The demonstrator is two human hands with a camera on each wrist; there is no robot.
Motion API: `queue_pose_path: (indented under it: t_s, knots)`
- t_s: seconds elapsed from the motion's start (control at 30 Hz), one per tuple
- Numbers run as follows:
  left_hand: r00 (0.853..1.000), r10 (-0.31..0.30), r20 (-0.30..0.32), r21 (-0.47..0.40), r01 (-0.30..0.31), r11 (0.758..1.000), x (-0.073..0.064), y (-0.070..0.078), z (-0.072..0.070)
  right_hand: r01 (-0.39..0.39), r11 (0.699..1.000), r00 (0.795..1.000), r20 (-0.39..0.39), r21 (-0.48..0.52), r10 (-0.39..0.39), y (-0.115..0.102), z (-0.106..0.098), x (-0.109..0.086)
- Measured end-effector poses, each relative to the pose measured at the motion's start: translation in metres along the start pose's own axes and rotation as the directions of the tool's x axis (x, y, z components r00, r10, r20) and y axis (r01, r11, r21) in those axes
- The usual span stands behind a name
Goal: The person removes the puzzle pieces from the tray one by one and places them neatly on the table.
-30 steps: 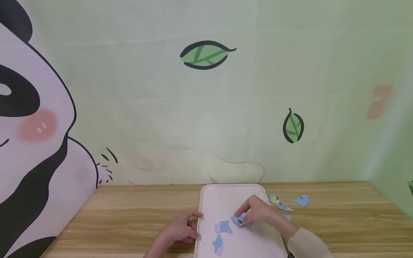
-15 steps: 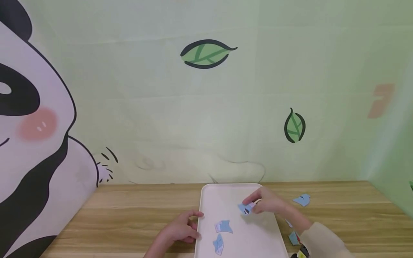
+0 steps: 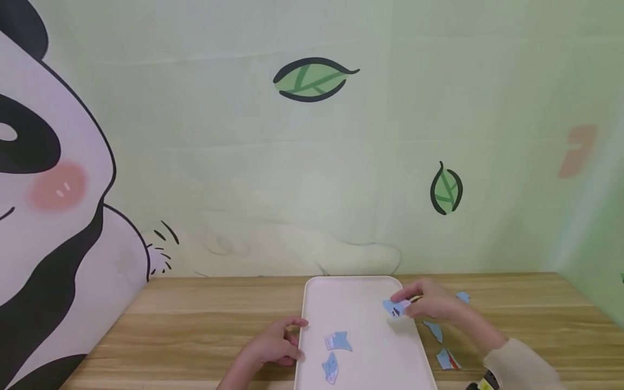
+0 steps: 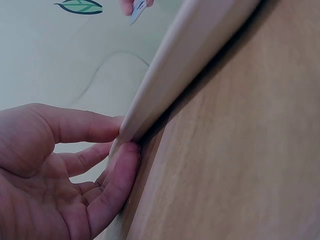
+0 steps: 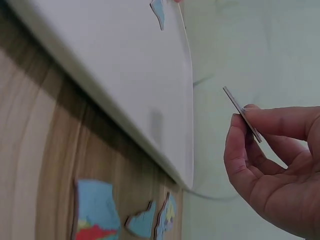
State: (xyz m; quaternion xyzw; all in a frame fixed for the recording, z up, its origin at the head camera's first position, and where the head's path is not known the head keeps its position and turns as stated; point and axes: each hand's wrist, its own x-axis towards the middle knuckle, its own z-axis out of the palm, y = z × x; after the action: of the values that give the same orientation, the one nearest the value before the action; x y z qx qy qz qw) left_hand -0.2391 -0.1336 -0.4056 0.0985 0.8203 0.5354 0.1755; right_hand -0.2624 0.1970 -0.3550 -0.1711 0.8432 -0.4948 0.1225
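My right hand (image 3: 434, 300) pinches a blue jigsaw puzzle piece (image 3: 392, 308) with a black-and-white mark, over the right edge of the white tray (image 3: 365, 363). In the right wrist view the held piece (image 5: 242, 114) appears edge-on between thumb and fingers, above the tray surface. At the tray's left rim, my left hand (image 3: 275, 342) grips the edge; in the left wrist view the thumb and a finger of that hand (image 4: 75, 165) meet at the rim. Two blue-and-lilac puzzle pieces, an upper piece (image 3: 338, 341) and a lower piece (image 3: 330, 368), lie apart on the tray.
On the wooden table (image 3: 205, 319) right of the tray lie several puzzle pieces, including a narrow blue piece (image 3: 433, 331) and a blue piece with red (image 3: 446, 359). Another piece (image 3: 463, 297) is partly behind the right hand. A printed cloth backdrop (image 3: 219, 162) rises behind the table.
My right hand has lifted the puzzle piece from the tray's middle and moved it right and away, to the right edge. The left hand has stayed at the rim.
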Motion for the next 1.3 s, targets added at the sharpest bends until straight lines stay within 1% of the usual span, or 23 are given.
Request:
queue_pose_path:
  t_s: [0.1, 0.27, 0.37, 0.47, 0.63, 0.77, 0.83, 0.97, 1.13, 1.23, 1.3]
  knots:
    - [1.0, -0.001, 0.003, -0.006, 0.001, 1.0, 0.0, -0.001, 0.0, -0.001, 1.0, 1.0, -0.015, 0.003, 0.001, 0.007, -0.009, -0.007]
    - [1.0, 0.0, 0.003, 0.001, 0.0, 1.0, 0.002, -0.003, -0.001, 0.007, 0.999, 1.0, -0.03, 0.052, -0.006, 0.023, -0.023, -0.018]
    - [1.0, 0.002, 0.008, -0.003, -0.002, 1.0, 0.001, -0.003, -0.001, 0.021, 0.998, 0.999, -0.044, 0.053, -0.019, 0.031, -0.031, -0.023]
    - [1.0, 0.004, 0.013, -0.012, -0.004, 1.0, 0.001, -0.003, -0.001, 0.021, 0.999, 0.997, -0.07, 0.031, -0.019, 0.036, -0.037, -0.029]
    - [1.0, 0.004, 0.008, -0.005, -0.004, 1.0, 0.001, -0.001, -0.001, -0.016, 0.999, 0.992, -0.126, -0.03, 0.012, 0.041, -0.047, -0.04]
    - [1.0, 0.003, 0.006, -0.001, -0.003, 1.0, 0.001, -0.001, 0.0, -0.019, 0.998, 0.989, -0.144, -0.062, 0.01, 0.047, -0.054, -0.047]
    - [1.0, 0.002, 0.007, 0.001, -0.002, 1.0, 0.001, -0.001, 0.0, -0.008, 0.997, 0.989, -0.149, -0.077, -0.003, 0.051, -0.058, -0.049]
    - [1.0, 0.001, 0.002, -0.001, -0.001, 1.0, 0.002, -0.002, -0.001, -0.014, 0.995, 0.988, -0.153, -0.103, -0.002, 0.061, -0.064, -0.054]
    - [1.0, -0.004, 0.002, -0.012, 0.004, 1.0, 0.001, -0.004, 0.0, -0.03, 0.996, 0.99, -0.137, -0.08, 0.019, 0.074, -0.07, -0.056]
    - [1.0, -0.006, 0.002, -0.015, 0.006, 1.0, 0.001, -0.003, 0.0, -0.044, 0.998, 0.992, -0.124, -0.055, 0.036, 0.079, -0.071, -0.056]
    - [1.0, -0.004, 0.002, -0.017, 0.004, 1.0, 0.001, -0.003, 0.0, -0.052, 0.997, 0.991, -0.124, -0.058, 0.044, 0.081, -0.071, -0.056]
